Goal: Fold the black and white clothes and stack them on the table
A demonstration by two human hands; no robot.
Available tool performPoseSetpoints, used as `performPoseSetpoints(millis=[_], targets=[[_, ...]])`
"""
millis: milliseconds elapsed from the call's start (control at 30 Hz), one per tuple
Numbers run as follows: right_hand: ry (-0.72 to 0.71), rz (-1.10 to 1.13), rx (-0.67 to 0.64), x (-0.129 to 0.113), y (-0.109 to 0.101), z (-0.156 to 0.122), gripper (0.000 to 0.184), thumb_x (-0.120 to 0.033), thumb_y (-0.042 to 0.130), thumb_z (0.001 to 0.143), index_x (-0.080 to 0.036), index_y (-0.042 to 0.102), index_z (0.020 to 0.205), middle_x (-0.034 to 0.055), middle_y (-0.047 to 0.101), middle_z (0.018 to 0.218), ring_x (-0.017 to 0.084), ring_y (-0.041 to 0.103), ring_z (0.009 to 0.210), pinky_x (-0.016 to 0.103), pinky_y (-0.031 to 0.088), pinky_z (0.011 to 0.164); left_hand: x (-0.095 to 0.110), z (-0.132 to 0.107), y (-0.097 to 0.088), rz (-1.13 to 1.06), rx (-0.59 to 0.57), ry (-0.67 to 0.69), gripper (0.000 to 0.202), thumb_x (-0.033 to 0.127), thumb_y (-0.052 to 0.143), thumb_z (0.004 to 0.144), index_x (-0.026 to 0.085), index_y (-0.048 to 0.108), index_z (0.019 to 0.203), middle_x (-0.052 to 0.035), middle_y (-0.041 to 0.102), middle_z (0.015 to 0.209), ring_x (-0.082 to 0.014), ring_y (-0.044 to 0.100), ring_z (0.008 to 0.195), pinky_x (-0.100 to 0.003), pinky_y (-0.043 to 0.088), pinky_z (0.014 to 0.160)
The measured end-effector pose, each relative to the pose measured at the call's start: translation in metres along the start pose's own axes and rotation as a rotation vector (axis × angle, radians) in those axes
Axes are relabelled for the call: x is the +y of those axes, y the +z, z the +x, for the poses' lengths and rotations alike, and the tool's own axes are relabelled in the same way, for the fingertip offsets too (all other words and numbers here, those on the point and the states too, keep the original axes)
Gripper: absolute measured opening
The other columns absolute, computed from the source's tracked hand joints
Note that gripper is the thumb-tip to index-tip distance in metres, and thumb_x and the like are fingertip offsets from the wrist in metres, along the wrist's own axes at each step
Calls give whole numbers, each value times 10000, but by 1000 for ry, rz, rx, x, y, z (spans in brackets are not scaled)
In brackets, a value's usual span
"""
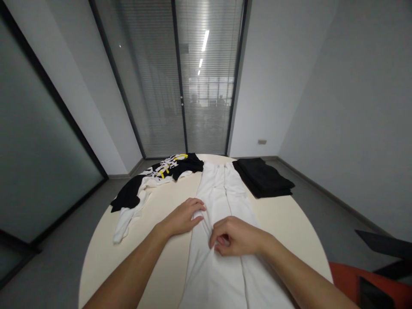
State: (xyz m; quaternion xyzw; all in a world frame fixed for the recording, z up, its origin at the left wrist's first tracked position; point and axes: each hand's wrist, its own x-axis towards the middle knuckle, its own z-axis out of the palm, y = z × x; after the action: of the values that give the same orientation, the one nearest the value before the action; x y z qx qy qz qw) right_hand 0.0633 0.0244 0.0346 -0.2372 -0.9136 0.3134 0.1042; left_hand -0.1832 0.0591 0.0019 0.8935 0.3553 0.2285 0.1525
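Observation:
A pair of white trousers (222, 189) lies stretched lengthwise down the middle of a round cream table (283, 219). My left hand (184, 216) rests on the trousers' left edge, fingers stretched out and pressed on the cloth. My right hand (236, 237) sits on the middle of the trousers, its fingers curled in and pinching the white fabric.
A black, white and yellow garment (154, 178) sprawls over the table's far left. A folded stack of black clothes (262, 177) lies at the far right. An orange chair (370, 283) stands at the near right. Glass doors with blinds (180, 86) are beyond the table.

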Motion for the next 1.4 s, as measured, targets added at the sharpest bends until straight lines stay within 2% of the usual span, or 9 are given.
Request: performPoseSetpoints(millis=[167, 433, 667, 833, 933, 1033, 1100, 1233, 1400], targets=[[46, 95, -87, 3, 3, -2, 279, -226, 756, 740, -225, 788, 1017, -68, 588, 646, 73, 518, 551, 186, 376, 579, 0, -1, 0, 13, 0, -15, 286, 239, 621, 924, 218, 631, 1209, -84, 593, 1295, -228, 500, 1251, -388, 416, 1101], [-153, 150, -109, -7, 17, 6, 180, -288, 737, 816, -237, 819, 969, -58, 539, 654, 64, 497, 588, 190, 362, 606, -2, 0, 1, 29, -8, -13, 317, 277, 615, 934, 221, 627, 1245, -99, 585, 1320, -239, 492, 1271, -410, 408, 1114], [104, 420, -262, -3, 11, -3, 291, -305, 765, 757, -168, 811, 1009, -65, 566, 610, 48, 441, 526, 171, 327, 513, -2, 0, 2, 28, -3, -11, 309, 282, 624, 928, 223, 636, 1232, -99, 596, 1312, -237, 497, 1265, -398, 407, 1108], [170, 375, -152, 4, 1, -8, 246, -181, 673, 735, -144, 805, 939, -45, 615, 638, 63, 482, 553, 169, 352, 532, 7, 3, -7, -22, -15, -18, 275, 251, 670, 880, 217, 690, 1153, -76, 668, 1183, -234, 553, 1173, -373, 422, 1055], [195, 284, -3, 15, -8, -9, 241, -123, 600, 730, -140, 778, 891, -44, 610, 644, 74, 475, 573, 181, 351, 551, 27, 5, -19, -175, -217, -85, 166, 219, 706, 816, 201, 761, 972, -18, 699, 911, -168, 625, 870, -255, 481, 824], [278, 148, 193, 26, -17, -10, 180, -185, 576, 818, -149, 747, 863, -38, 589, 624, 89, 465, 575, 202, 329, 552, 54, 6, -26, -286, -525, -169, 240, 227, 772, 734, 232, 797, 973, 48, 617, 696, -100, 545, 616, -184, 385, 559], [322, 82, 276, 32, -20, -10, 193, -242, 562, 874, -155, 734, 861, -30, 588, 622, 97, 466, 571, 216, 316, 549, 72, 5, -25, -269, -631, -176, 291, 253, 808, 710, 263, 800, 1000, 74, 554, 622, -81, 481, 531, -187, 320, 497], [335, 50, 299, 38, -19, -10, 220, -302, 562, 913, -162, 731, 896, -16, 619, 660, 106, 486, 585, 227, 319, 557, 97, 2, -18, -104, -673, -112, 248, 237, 809, 709, 294, 801, 951, 67, 560, 610, -100, 487, 546, -211, 294, 516], [331, 49, 290, 37, -18, -9, 239, -331, 561, 929, -163, 729, 909, -14, 618, 663, 109, 492, 592, 227, 320, 560, 103, 2, -19, -76, -680, -69, 156, 178, 712, 735, 261, 774, 852, 53, 602, 636, -105, 486, 545, -209, 307, 519]])
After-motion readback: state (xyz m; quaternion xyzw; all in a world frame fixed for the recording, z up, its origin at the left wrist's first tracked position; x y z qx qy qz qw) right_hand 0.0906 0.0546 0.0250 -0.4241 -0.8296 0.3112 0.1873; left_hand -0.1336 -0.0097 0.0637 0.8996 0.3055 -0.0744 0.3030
